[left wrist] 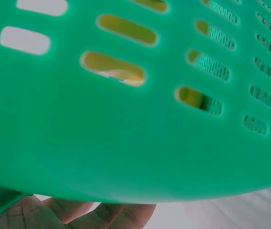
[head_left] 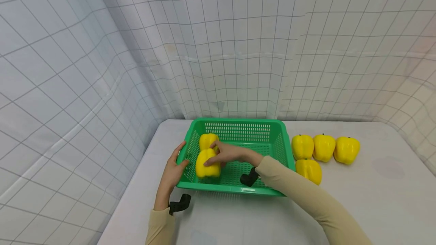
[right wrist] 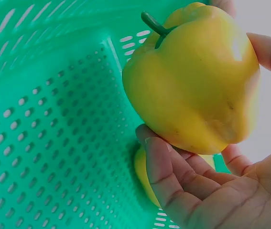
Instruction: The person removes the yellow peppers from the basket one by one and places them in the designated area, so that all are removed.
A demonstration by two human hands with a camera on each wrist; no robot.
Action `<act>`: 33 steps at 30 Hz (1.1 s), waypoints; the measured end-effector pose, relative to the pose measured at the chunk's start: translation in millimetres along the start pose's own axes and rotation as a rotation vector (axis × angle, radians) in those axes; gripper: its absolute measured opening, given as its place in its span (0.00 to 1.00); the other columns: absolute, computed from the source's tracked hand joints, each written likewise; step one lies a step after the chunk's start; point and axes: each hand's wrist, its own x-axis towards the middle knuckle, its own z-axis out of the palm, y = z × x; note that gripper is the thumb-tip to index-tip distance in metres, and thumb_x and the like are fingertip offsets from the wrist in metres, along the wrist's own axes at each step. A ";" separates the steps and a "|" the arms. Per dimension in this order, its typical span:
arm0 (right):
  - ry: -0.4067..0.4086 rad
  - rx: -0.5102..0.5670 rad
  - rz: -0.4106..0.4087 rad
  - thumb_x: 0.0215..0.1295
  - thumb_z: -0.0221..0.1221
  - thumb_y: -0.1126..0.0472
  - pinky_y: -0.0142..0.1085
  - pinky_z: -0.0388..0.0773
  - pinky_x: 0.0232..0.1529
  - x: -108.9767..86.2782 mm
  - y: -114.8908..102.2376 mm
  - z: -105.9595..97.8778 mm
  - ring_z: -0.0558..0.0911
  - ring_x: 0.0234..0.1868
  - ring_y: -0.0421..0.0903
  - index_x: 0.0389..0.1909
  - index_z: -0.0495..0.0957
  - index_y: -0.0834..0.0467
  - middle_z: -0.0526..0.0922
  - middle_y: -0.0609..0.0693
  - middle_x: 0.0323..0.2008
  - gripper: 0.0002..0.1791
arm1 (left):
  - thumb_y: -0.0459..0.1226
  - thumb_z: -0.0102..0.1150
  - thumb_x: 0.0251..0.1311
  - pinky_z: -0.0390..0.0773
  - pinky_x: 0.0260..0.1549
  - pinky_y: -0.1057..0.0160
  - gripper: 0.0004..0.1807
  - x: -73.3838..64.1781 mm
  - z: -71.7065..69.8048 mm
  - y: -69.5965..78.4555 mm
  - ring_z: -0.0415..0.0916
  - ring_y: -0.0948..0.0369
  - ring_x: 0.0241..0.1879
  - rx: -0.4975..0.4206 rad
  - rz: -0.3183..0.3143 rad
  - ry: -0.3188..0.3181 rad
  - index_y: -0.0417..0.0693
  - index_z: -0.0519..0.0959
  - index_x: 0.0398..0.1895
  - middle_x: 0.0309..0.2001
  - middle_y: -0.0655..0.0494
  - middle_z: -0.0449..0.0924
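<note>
A green plastic basket (head_left: 235, 189) with slotted walls stands on the white table. At its left end my left hand (head_left: 172, 172) grips the rim, thumb on the inner side and fingers outside. The left wrist view is mostly filled by the basket's wall (left wrist: 125, 152), with fingers (left wrist: 104, 215) showing below it. My right hand (head_left: 229, 153) reaches into the basket and holds a yellow bell pepper (head_left: 205, 167) near the left wall. In the right wrist view its green stem (right wrist: 155, 25) points up and left. Behind it, a second yellow pepper (head_left: 206, 139) sits in the basket's back left.
Right of the basket, three yellow peppers stand in a row, the middle one (head_left: 324, 148) between two others. Another pepper (head_left: 309, 172) lies in front of them, beside the basket and close to my right sleeve (head_left: 306, 199). White gridded curtains (head_left: 235, 48) surround the table.
</note>
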 end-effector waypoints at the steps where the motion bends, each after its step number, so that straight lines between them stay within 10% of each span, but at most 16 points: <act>1: 0.006 -0.001 -0.006 0.56 0.66 0.48 0.45 0.77 0.40 -0.3 -0.2 -1.4 0.77 0.40 0.49 0.62 0.55 0.61 0.73 0.56 0.44 0.41 | 0.32 0.50 0.66 0.72 0.37 0.55 0.34 0.1 0.0 -0.2 0.70 0.48 0.45 0.000 0.001 0.000 0.61 0.56 0.73 0.62 0.38 0.63; 33: 0.160 0.211 -0.115 0.60 0.64 0.52 0.52 0.70 0.52 -54.6 9.1 -33.4 0.76 0.46 0.52 0.68 0.56 0.53 0.70 0.59 0.52 0.39 | 0.33 0.49 0.66 0.71 0.34 0.57 0.34 0.5 0.1 -0.3 0.70 0.47 0.42 -0.011 -0.003 -0.004 0.61 0.55 0.74 0.62 0.37 0.63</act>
